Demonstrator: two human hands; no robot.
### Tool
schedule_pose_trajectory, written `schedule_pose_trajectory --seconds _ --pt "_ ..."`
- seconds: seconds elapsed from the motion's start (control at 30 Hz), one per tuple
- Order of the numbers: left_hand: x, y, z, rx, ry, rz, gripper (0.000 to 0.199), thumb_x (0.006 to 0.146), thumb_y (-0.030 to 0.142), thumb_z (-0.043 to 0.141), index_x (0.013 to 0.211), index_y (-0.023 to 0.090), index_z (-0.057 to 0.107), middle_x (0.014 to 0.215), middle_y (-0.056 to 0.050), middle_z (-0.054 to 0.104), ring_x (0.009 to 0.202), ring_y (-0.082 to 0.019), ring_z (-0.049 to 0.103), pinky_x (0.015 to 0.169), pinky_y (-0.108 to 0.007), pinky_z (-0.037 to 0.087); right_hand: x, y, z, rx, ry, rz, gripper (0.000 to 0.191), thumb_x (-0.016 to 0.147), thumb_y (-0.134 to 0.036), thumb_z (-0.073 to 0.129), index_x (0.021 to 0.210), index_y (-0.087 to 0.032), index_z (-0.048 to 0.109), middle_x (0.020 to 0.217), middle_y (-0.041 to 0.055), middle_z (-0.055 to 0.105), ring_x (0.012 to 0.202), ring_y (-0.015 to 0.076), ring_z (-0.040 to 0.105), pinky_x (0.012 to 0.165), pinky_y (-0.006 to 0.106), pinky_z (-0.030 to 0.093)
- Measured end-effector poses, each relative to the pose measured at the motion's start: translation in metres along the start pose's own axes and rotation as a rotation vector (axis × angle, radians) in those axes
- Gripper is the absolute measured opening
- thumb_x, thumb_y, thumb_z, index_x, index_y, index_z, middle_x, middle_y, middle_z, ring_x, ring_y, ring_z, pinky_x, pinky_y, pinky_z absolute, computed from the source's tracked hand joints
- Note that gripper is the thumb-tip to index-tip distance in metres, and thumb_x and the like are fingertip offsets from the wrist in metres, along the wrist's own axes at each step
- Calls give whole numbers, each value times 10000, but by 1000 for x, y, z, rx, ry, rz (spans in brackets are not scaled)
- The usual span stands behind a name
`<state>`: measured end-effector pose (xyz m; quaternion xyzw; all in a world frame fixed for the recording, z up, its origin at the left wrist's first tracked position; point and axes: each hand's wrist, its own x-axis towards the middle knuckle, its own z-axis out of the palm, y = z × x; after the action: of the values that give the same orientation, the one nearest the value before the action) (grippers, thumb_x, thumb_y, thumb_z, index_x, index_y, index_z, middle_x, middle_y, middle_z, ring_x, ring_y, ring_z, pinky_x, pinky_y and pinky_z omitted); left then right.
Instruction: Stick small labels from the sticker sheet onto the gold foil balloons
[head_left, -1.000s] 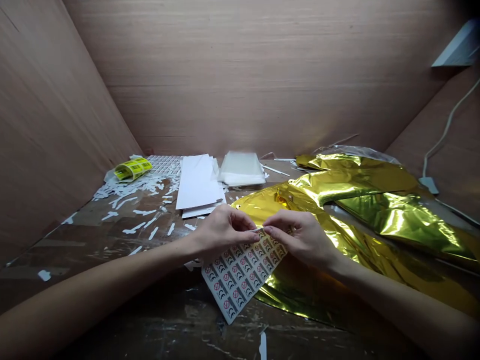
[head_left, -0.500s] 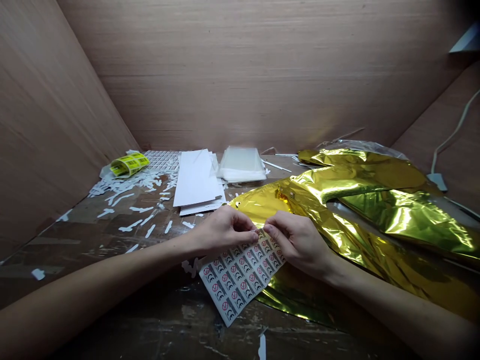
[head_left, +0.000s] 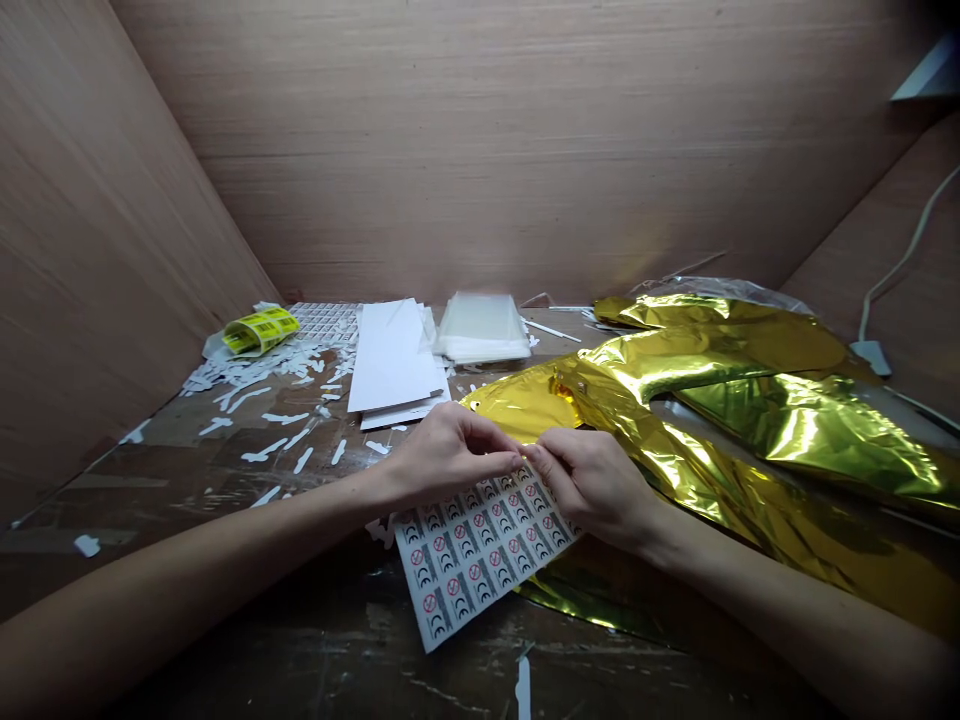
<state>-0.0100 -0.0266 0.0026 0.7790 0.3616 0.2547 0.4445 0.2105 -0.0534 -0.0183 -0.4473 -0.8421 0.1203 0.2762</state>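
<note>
Two bare hands, left (head_left: pixel 457 455) and right (head_left: pixel 600 485), pinching a white rectangular sticker sheet (head_left: pixel 480 550) over shiny gold foil (head_left: pixel 540 395).

On sticker sheet (head_left: pixel 480 560): reads "CE" in repeated rows, pairs with red crossed-circle signs. On yellow labels (head_left: pixel 262 328): shows dark print, too small to read.

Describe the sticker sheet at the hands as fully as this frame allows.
The sticker sheet is pale and looks like thin paper, printed with rows of small labels, each with a red crossed circle, a black CE mark and a grey patch. It is tilted, one corner towards the wearer, over the dark tabletop and partly in front of the gold foil. The left hand and right hand meet at its far edge, hiding part of it.
</note>
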Motion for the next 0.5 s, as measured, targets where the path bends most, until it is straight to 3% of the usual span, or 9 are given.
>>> schedule_pose_trajectory --seconds 0.1,0.17,0.33,0.5 --pt "2 9 -11 -56 39 105 219 865 349 730 885 139 790 1115 -119 769 993 -206 706 882 -319 541 1 0 -7 65 -90 115 459 1019 -387 381 620 -193 500 569 -2 536 494 112 432 516 279 294" --pt "6 13 -24 -78 43 139 205 866 334 732 865 133 773 1152 -130 751 1033 -210 692 899 -334 536 1 4 -13 81 -157 135 471 1012 -380 397 586 -191 466 537 -12 501 486 108 408 514 276 279" --pt "17 4 -55 142 -114 139 200 889 321 700 843 142 775 1163 -127 706 1025 -198 657 925 -356 493 -2 11 -21 67 -352 -68 471 1009 -356 418 573 -178 441 523 -23 436 498 97 335 551 286 256" --pt "20 -12 -52 336 -216 145 223 944 290 617 887 164 792 1124 -105 673 1002 -188 628 956 -355 453 -5 9 -16 -95 -373 -178 414 1006 -320 411 642 -172 540 604 14 564 548 112 364 604 313 244"
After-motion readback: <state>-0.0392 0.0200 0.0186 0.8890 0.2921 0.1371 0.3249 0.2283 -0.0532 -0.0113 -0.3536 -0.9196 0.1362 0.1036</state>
